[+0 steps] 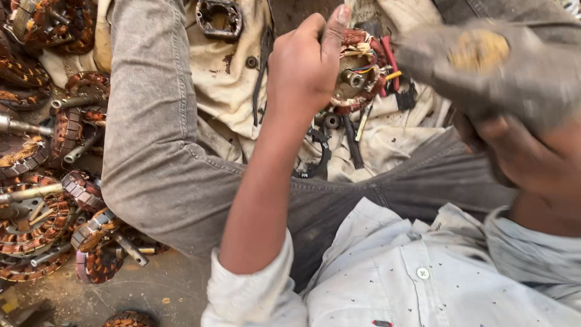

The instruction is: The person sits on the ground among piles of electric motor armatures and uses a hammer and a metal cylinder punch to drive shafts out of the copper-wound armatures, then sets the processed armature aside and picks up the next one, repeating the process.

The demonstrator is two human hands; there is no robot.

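At centre frame, my left hand [305, 63] is closed around a round copper-wound motor stator with coloured wires [357, 72], held above the lap. To the right, my right hand [520, 151] is blurred; I see it wrapped under a grey, dusty, rounded block [490, 66], though I cannot tell how tightly. Beneath both lies a stained cream cloth [224, 79] over grey trousers [157, 139]. On the floor at left is a heap of copper-wound stators with steel shafts [42, 200].
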